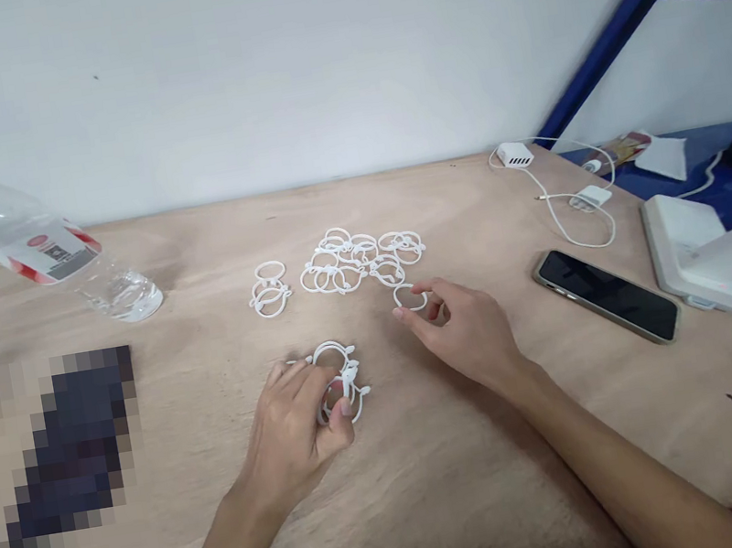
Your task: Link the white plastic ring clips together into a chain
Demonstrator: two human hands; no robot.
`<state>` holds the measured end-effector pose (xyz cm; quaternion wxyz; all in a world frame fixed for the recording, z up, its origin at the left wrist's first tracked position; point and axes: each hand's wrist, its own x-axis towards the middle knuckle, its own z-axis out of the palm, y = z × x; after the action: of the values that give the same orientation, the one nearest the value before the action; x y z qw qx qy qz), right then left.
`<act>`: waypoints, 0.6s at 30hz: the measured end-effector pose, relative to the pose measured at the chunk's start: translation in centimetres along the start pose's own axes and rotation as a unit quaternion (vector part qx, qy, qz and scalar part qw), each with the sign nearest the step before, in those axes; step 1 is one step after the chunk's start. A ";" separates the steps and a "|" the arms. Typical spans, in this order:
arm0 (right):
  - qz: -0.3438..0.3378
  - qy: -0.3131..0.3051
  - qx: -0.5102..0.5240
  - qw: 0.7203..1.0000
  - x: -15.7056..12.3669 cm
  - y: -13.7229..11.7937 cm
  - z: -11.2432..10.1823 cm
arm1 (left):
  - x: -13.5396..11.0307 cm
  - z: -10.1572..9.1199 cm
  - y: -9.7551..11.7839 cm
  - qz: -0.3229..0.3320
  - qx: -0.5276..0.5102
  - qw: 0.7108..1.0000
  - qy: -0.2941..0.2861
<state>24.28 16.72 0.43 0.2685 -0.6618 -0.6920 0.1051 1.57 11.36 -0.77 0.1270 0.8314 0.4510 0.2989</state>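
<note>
My left hand (pixel 295 415) is closed, thumb and fingers gripping a white plastic ring with a small tab. Further white rings (pixel 331 348) lie beside and under its fingertips; how many is partly hidden by the hand. To the right, my right hand (pixel 461 324) has thumb and index finger curled onto opposite sides of a single white ring (pixel 409 297). Just behind that ring spreads a loose cluster of several white rings with tabs (pixel 354 262). A smaller group of rings (pixel 270 291) sits left of the cluster.
A tilted-looking clear water bottle (pixel 41 242) stands at left, behind a pixelated dark object (pixel 74 450). At right lie a phone (pixel 609 295), a white boxy device (pixel 700 253), and a charger (pixel 515 155) with white cable. A blue metal frame (pixel 630 10) rises behind the table's right edge.
</note>
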 end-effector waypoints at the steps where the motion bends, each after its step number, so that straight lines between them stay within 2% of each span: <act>1: -0.003 -0.009 -0.029 1.000 0.1 0.2 0.2 | 0.0 0.0 0.0 0.001 0.005 1.000 0.005; 4: -0.028 -0.040 -0.067 0.997 0.1 0.1 0.7 | 0.1 0.0 0.1 0.013 0.006 1.000 0.026; 8: -0.046 -0.045 -0.043 0.997 -0.1 -0.2 1.0 | 0.2 -0.1 0.4 0.021 0.001 0.998 0.051; 11: -0.079 -0.039 0.051 0.995 -0.4 -0.5 0.9 | 0.3 -0.2 0.7 0.002 -0.002 0.999 0.052; 13: -0.106 -0.050 0.137 0.984 -0.8 -0.9 0.8 | 0.3 -0.3 0.8 -0.011 0.001 0.999 0.047; 18: -0.161 -0.141 0.284 0.935 -2.0 -2.1 0.6 | 0.1 -0.4 0.7 -0.077 0.011 0.995 0.065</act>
<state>22.13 14.71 0.58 0.3585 -0.4162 -0.7613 0.3446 1.84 11.05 -0.04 0.1112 0.7746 0.5238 0.3364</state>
